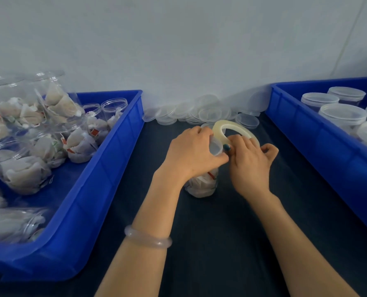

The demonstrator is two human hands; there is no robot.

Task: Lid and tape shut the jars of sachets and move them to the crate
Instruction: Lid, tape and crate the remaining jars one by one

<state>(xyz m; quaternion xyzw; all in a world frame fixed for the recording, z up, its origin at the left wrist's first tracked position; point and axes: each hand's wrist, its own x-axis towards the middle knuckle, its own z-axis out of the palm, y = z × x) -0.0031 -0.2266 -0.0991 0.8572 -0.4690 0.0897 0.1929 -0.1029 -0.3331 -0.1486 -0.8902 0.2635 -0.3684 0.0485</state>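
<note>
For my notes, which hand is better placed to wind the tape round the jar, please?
Probably the right hand: it holds the tape roll at the jar, which the left hand grips.

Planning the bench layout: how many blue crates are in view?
2. The left blue crate holds open jars of sachets; the right blue crate holds lidded jars. More may sit outside the frame.
</note>
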